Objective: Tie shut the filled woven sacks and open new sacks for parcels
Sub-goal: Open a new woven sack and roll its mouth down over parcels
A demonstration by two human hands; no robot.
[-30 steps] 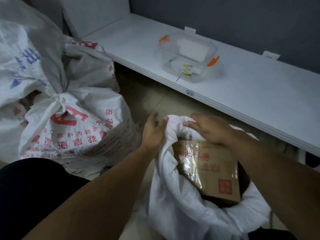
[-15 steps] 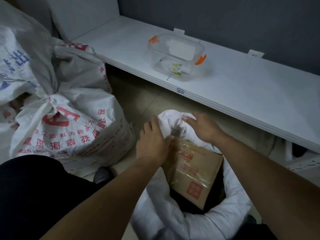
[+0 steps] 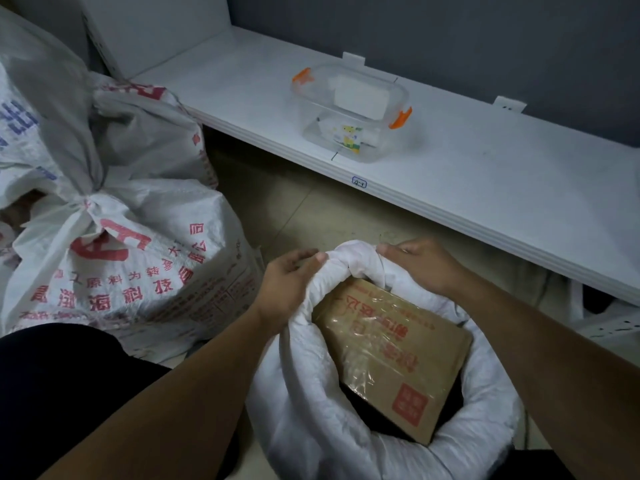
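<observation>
Shelving of long white board [image 3: 485,174] runs 11 to 3 o'clock. At 9 sits a knotted white woven sack with red print [image 3: 145,271]. At 6 stands a plain white woven sack [image 3: 311,427], rim rolled down round a brown cardboard parcel [image 3: 391,351]. At 12, a clear plastic box with orange clasps [image 3: 349,112]. At the rim's far edge the left hand [image 3: 287,285] and right hand [image 3: 426,265] each grip the roll. Likely step: closing this sack; next, unroll and gather the mouth for tying.
</observation>
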